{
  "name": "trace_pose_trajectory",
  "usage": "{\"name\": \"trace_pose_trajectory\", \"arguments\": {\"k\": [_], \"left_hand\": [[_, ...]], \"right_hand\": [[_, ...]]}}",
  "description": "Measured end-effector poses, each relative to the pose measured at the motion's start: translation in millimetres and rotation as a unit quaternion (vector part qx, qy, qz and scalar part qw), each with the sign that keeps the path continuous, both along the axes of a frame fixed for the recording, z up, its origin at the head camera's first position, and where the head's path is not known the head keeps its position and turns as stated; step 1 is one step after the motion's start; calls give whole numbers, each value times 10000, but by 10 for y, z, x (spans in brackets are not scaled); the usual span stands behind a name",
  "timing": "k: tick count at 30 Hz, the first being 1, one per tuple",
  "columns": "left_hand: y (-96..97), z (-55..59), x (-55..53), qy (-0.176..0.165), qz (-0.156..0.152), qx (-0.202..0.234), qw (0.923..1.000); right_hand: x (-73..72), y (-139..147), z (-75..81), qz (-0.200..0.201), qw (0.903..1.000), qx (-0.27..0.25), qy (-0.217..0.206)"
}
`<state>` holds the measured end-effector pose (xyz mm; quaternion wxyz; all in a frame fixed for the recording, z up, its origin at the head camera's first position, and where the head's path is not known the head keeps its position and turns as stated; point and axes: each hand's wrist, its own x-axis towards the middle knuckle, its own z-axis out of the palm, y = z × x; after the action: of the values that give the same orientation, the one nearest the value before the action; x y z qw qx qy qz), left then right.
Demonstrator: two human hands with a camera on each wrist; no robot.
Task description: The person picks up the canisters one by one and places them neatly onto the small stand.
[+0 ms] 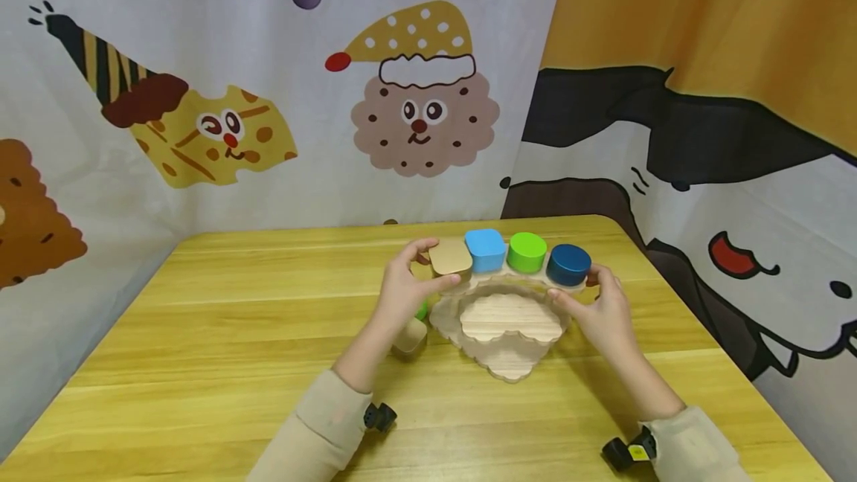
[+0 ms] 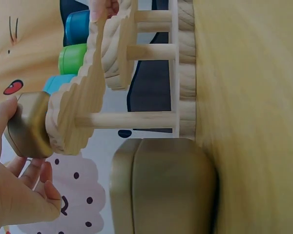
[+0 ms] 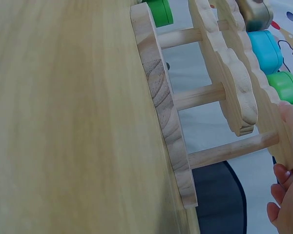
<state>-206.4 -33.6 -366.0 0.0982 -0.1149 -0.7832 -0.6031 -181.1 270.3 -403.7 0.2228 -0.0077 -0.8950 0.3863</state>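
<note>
Gold tin (image 1: 450, 255) looks nearly placed at eleven o'clock on the wooden rack (image 1: 512, 317); ease your pinching left hand (image 1: 405, 285), right hand (image 1: 605, 311) gripping its three-o'clock end.

The left hand (image 2: 19, 197) grips a gold tin (image 2: 31, 126) on the wooden stand (image 2: 83, 105); beyond it sit a light blue tin (image 2: 57, 83), green tin (image 2: 72, 59) and dark blue tin (image 2: 77, 28); a second gold tin (image 2: 171, 190) is closer

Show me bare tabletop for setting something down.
Bare: the table left of the left sleeve, and between it and the right sleeve, in front of the wooden stand. Crowded: the top tier, four pieces between left hand and right hand, and the stand's left side, where a gold piece and a green piece sit.
</note>
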Motion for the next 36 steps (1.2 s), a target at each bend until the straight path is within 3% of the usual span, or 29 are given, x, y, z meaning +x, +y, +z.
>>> {"name": "trace_pose_trajectory", "arguments": {"k": [12, 25, 36], "left_hand": [[35, -84, -17, -6, -55, -44, 10000], [31, -94, -20, 65, -165, -165, 9997], [-160, -64, -45, 71, -327, -358, 9988]], "right_hand": [[16, 4, -6, -5, 10000, -15, -67], [16, 20, -12, 16, 10000, 3, 46], [2, 9, 2, 32, 10000, -33, 14]]}}
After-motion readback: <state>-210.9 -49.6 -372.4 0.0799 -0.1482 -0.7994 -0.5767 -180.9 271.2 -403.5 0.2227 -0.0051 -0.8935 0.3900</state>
